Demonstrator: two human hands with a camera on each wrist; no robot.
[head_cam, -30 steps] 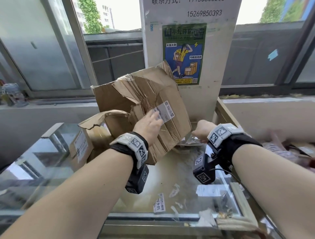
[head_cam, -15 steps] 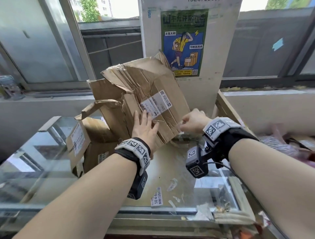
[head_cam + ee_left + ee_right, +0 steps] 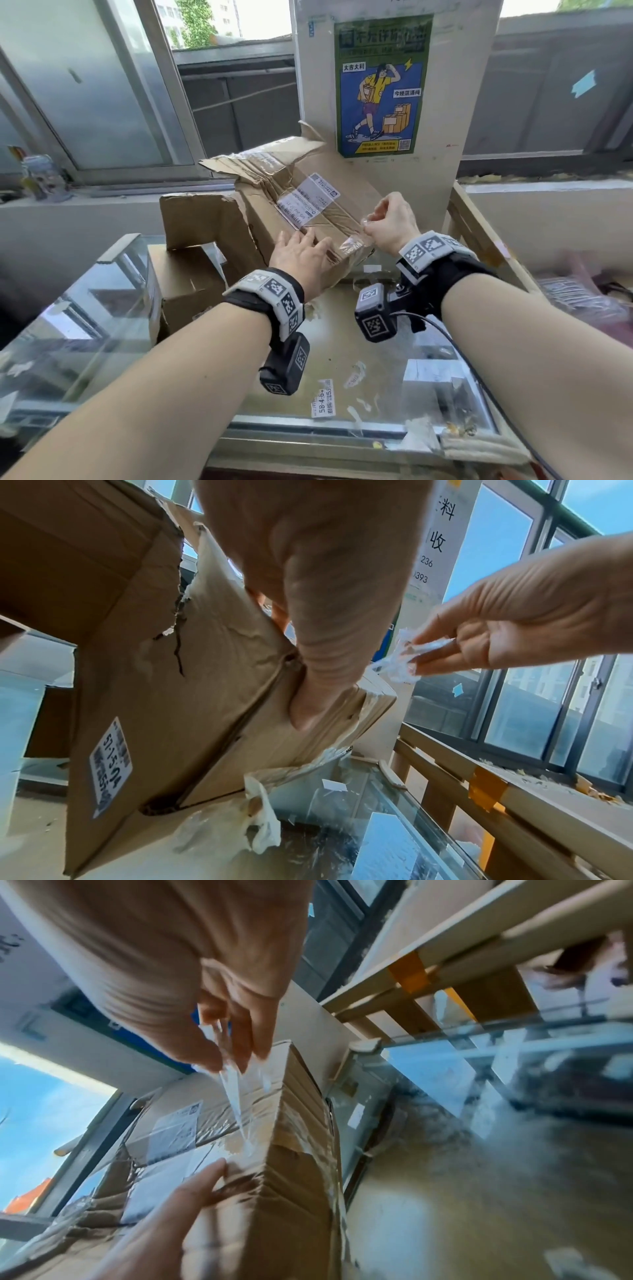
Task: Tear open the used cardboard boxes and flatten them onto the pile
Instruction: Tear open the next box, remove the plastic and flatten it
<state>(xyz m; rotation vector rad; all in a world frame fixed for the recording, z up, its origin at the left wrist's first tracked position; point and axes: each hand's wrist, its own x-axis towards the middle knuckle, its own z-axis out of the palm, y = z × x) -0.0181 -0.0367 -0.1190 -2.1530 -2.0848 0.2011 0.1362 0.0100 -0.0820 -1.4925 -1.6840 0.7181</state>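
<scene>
Left hand [image 3: 301, 251] lies flat on the near face of the torn cardboard box [image 3: 310, 205], fingers straight and spread toward the shipping label [image 3: 308, 200]; in the left wrist view the thumb presses into a crease in the cardboard. Right hand [image 3: 390, 222] is raised just off the box's right corner, fingertips pressed together and pinching a strip of clear packing tape [image 3: 236, 1096]. In the right wrist view the tape runs taut from the fingers down to the box's top face, still stuck there. In the left wrist view a crumpled wad of the tape sits between the same fingers.

Box stands tilted on the glass counter [image 3: 376, 370], leaning back toward the white pillar [image 3: 394, 178] that carries a blue and green poster [image 3: 382, 85]. Its left side is ripped, with a ragged flap [image 3: 202, 219] hanging over a second, smaller cardboard box [image 3: 185, 284] that sits on the counter just beside it to the left. Upper flaps are creased and partly folded back.

Counter surface carries a small sticker [image 3: 323, 401] and scraps of torn tape. A wooden frame [image 3: 479, 236] stands at the right, behind the right hand.
</scene>
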